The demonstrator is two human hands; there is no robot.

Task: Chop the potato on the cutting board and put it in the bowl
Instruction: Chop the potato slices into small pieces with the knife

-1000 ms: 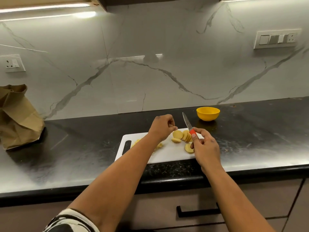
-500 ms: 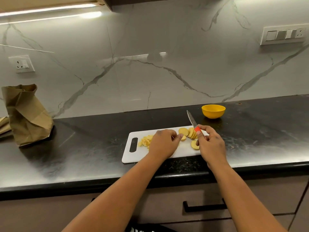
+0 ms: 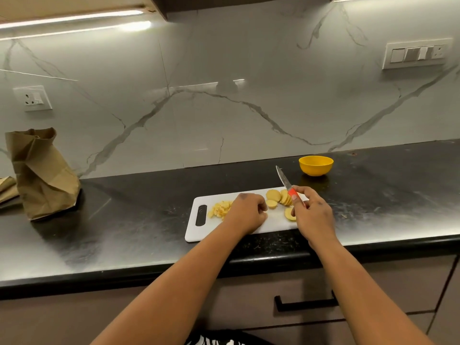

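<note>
Potato slices: pale yellow rounds are lying on the right half of the cutting board, several leaning against one another in a fanned row, one flat just left of the row and one nearer the front edge, partly behind the right hand.
Chopped potato: a small heap of yellow bits is sitting on the board's left end, beside the handle slot.
Left hand: it is resting over the middle of the board with fingers curled; whether it is pinching a piece cannot be told.
Right hand: it is gripping the knife by its red handle, blade pointing up and away over the slices.
Bowl: yellow, standing on the black counter behind the board's right end, apart from it.
Paper bag: brown, crumpled, standing at the far left.
Writing: none is readable on anything here.
</note>
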